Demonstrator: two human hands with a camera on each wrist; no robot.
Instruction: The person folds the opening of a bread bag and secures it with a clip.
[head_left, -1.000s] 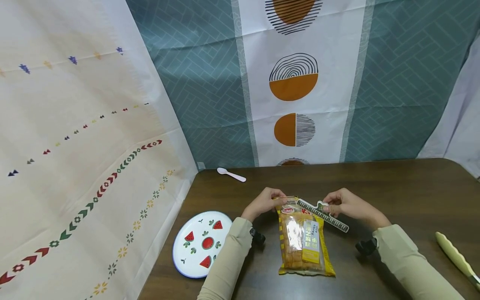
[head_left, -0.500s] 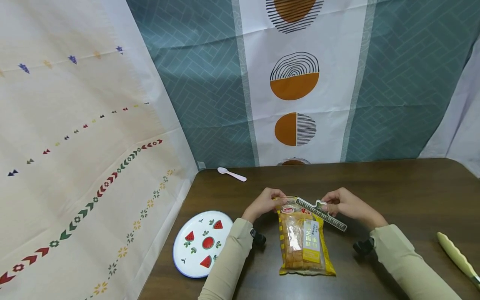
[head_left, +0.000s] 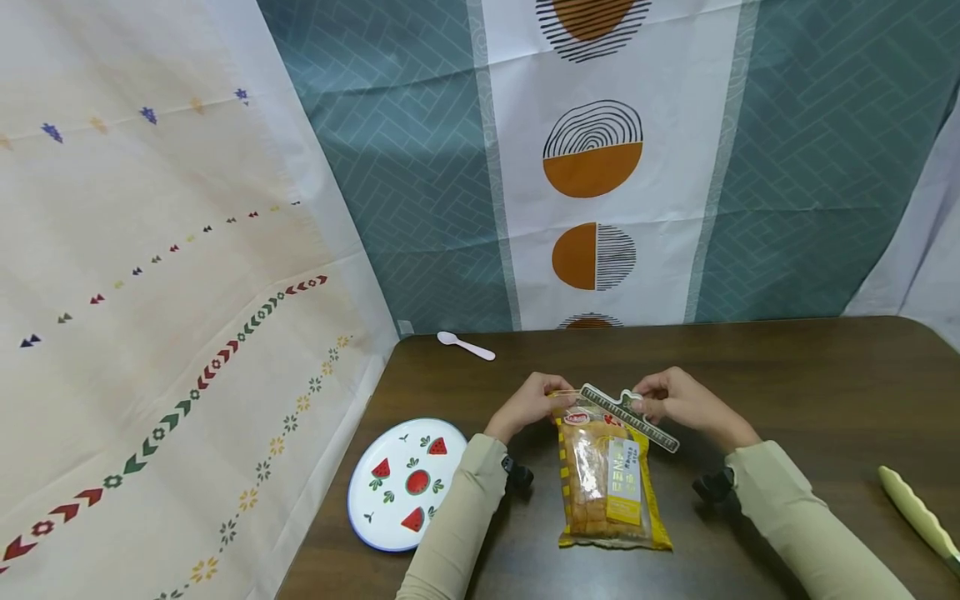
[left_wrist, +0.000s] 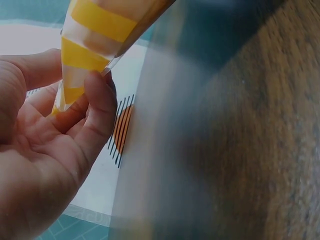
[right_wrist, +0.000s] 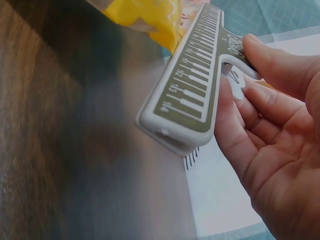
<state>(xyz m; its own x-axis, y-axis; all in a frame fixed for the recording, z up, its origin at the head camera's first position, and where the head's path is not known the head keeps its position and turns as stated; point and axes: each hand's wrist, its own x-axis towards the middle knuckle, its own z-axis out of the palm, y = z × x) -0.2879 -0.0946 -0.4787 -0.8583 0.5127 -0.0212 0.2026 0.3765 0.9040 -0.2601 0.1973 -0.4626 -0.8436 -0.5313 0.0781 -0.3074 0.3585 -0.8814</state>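
Observation:
A yellow-edged clear bag of sliced bread (head_left: 592,483) lies on the table, its top toward the far side. My left hand (head_left: 528,406) pinches the bag's top left corner; in the left wrist view, thumb and fingers close on the yellow-striped bag edge (left_wrist: 90,45). With thumb and fingers my right hand (head_left: 686,404) grips the handle of a long clip (head_left: 628,417) with a piano-key print. The clip slants across the bag's top right corner in the head view. In the right wrist view, the clip (right_wrist: 187,85) reaches from the thumb toward the yellow bag (right_wrist: 147,17).
A white plate (head_left: 375,517) with watermelon prints sits at the left, partly behind the left sleeve. Near the back left edge lies a small pale spoon (head_left: 467,345). A pale yellow-handled utensil (head_left: 917,510) rests at the far right. Patterned cloths hang behind and left.
My right hand has moved left and slightly away with the clip, which now overlaps more of the bag's top. The left hand keeps its hold on the corner.

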